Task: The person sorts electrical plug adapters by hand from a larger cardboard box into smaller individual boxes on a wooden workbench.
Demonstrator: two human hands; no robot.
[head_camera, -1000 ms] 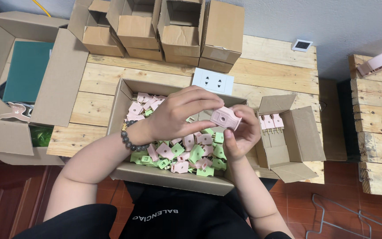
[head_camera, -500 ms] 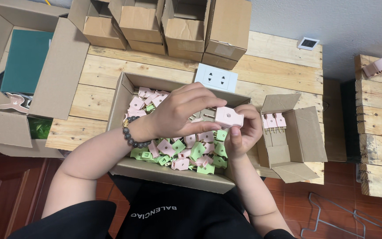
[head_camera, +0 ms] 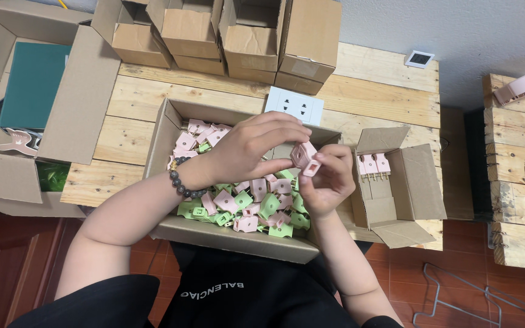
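Both my hands meet above a cardboard box (head_camera: pixel 166 125) full of several pink and green plastic plug parts (head_camera: pixel 242 205). My left hand (head_camera: pixel 251 149), with a bead bracelet on the wrist, pinches a pink plug piece (head_camera: pixel 304 157) from the left with fingers and thumb. My right hand (head_camera: pixel 326 180) grips the same pink piece from below and the right. The piece hangs over the box's right side.
A small open carton (head_camera: pixel 411 182) to the right holds three pink plugs standing in a row. A white wall socket plate (head_camera: pixel 295 107) lies behind the box. Several cardboard boxes (head_camera: pixel 244 36) line the back of the wooden pallet table (head_camera: pixel 138 100); a large open box (head_camera: pixel 31 91) sits left.
The pink piece has been turned in my fingers and now shows its end face. Both hands stay over the box, shifted slightly to the right.
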